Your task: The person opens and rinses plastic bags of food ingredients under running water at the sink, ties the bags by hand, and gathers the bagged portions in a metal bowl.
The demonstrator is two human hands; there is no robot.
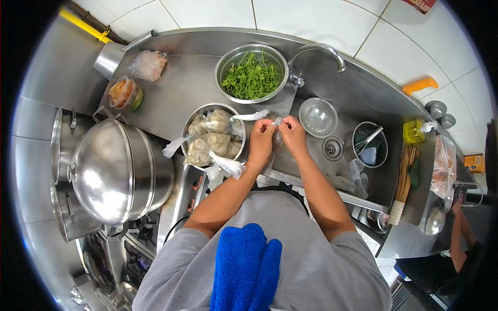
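Observation:
My left hand (262, 139) and my right hand (292, 136) meet at the left edge of the sink, their fingers pinched on the twisted top of a clear plastic bag (278, 139). The bag hangs between the hands, mostly hidden. Left of my left hand, a steel bowl (243, 151) holds several knotted plastic bags (216, 141) with greyish contents. Behind it sits a steel bowl (220, 92) of green leaves (251, 76). Water runs from the faucet (324, 47) into a bowl (318, 117) in the sink, right of my right hand.
Large lidded pots (106, 166) stand at the left, near a plastic tub (124, 94) and a bagged item (148, 65). A steel container (384, 155) with a whisk, a bundled stick brush (404, 181) and a yellow bottle (413, 131) are at the right. Another person's arm (457, 238) shows far right.

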